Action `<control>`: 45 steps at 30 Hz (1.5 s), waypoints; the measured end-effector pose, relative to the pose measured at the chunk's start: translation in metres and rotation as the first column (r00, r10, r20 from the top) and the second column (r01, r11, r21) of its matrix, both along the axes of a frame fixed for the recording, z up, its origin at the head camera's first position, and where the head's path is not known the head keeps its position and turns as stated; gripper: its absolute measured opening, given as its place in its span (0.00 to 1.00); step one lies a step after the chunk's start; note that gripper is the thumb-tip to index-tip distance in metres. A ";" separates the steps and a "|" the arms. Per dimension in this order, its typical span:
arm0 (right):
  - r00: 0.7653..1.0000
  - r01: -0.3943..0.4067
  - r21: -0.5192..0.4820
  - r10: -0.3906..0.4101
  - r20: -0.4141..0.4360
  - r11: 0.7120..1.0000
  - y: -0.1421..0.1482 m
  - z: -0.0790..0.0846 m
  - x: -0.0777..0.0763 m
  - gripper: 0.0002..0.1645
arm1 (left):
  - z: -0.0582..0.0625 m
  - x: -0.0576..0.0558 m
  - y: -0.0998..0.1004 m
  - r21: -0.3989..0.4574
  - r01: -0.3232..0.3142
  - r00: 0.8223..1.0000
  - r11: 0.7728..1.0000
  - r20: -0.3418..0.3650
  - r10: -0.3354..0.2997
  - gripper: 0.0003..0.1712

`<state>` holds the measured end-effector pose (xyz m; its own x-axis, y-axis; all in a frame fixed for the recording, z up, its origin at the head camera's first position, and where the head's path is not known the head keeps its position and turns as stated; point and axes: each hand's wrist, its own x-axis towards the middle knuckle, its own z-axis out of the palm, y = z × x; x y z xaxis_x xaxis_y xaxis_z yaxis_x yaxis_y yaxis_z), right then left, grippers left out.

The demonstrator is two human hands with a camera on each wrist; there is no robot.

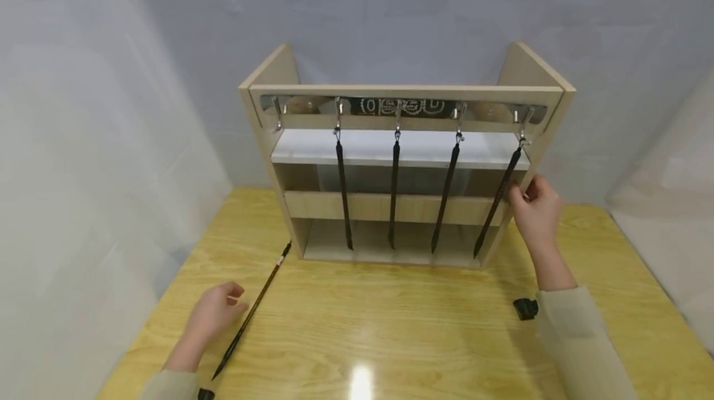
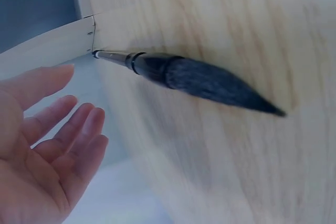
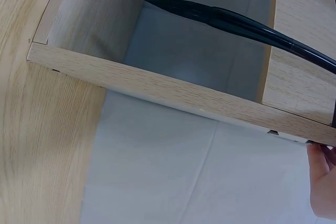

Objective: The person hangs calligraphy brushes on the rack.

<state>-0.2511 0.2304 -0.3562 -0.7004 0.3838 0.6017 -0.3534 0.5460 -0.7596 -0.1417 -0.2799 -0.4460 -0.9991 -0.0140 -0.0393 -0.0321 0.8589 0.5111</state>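
A writing brush with a dark handle and black bristles lies slantwise on the table. My left hand is just left of it, apart from it. In the left wrist view its fingers are loosely bent, holding nothing, beside the black brush tip. A pale wooden rack stands at the back, with several dark brushes hanging from its metal hooks. My right hand grips the right side panel, close to the rightmost hanging brush. That panel's edge partly covers its fingertips in the right wrist view.
A shiny metal hook strip runs across the rack's front; its leftmost hook bears no brush. Below are a white shelf and a wooden crossbar. Pale cloth hangs behind the yellow wooden table.
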 end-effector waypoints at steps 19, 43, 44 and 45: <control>0.999 0.046 0.056 -0.045 -0.009 0.997 0.002 -0.003 0.001 0.08 | -0.003 0.000 0.001 -0.074 0.083 0.984 0.994 0.162 -0.070 0.20; 1.000 0.025 0.035 -0.025 0.001 0.999 0.002 -0.005 0.000 0.10 | -0.007 -0.003 0.000 -0.077 0.103 0.978 0.992 0.187 -0.087 0.20; 1.000 0.021 0.031 -0.021 0.003 0.999 0.001 -0.005 0.000 0.10 | -0.008 -0.003 0.000 -0.080 0.104 0.979 0.991 0.186 -0.087 0.20; 1.000 0.020 0.030 -0.020 0.005 0.999 0.001 -0.004 0.000 0.10 | -0.008 -0.003 0.000 -0.080 0.105 0.979 0.991 0.185 -0.089 0.19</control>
<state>-0.2510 0.2315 -0.3606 -0.6959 0.3795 0.6096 -0.3381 0.5758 -0.7444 -0.1451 -0.2799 -0.4542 -0.9724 0.0708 -0.2222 -0.0314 0.9042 0.4259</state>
